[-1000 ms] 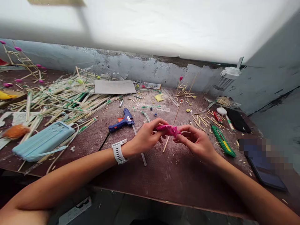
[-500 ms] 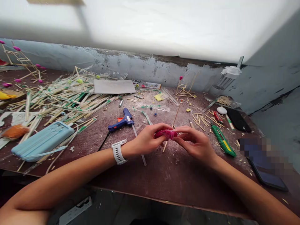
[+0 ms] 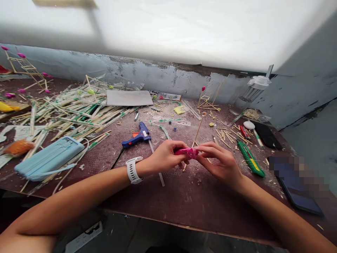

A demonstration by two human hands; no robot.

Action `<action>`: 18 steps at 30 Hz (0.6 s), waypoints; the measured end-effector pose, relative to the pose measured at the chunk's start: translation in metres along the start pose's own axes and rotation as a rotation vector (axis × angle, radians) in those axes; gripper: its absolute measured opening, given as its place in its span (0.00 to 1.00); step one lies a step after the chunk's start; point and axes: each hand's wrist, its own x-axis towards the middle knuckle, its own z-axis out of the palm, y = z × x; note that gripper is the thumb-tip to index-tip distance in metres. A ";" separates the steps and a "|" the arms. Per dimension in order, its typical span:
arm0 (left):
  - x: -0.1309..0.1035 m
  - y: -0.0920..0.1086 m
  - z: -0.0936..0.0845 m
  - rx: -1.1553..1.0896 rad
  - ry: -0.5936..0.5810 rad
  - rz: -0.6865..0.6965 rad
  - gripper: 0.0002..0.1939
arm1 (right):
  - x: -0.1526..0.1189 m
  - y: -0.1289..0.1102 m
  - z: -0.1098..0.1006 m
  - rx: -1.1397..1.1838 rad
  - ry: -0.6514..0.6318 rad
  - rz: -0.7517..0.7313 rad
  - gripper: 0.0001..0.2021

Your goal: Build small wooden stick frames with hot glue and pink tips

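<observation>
Between my two hands is a small pink packet [image 3: 187, 152], apparently modelling clay in clear wrapping. My left hand [image 3: 168, 154], with a white watch [image 3: 134, 170] on the wrist, is closed around its left part. The fingertips of my right hand [image 3: 219, 160] pinch its right end. A thin wooden stick [image 3: 198, 130] slants up behind the packet, its lower end showing below my fingers; whether a hand grips it, I cannot tell. Left of my hands lies a blue glue gun [image 3: 137, 136] with a clear glue stick [image 3: 157, 163] reaching toward me.
A heap of wooden sticks [image 3: 71, 109] and a light-blue power bank [image 3: 50, 158] occupy the left. On the right are a green utility knife [image 3: 250, 159], a phone [image 3: 295, 186] and a clear lidded bottle [image 3: 250, 93]. Stick frames [image 3: 207, 103] stand toward the wall.
My fingers have shifted slightly on the pink packet, which stays between both hands. The view has moved a little; the things on the table lie as before.
</observation>
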 end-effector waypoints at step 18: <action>0.002 0.006 -0.002 -0.174 -0.087 -0.060 0.17 | 0.001 0.001 -0.001 0.029 -0.006 0.114 0.07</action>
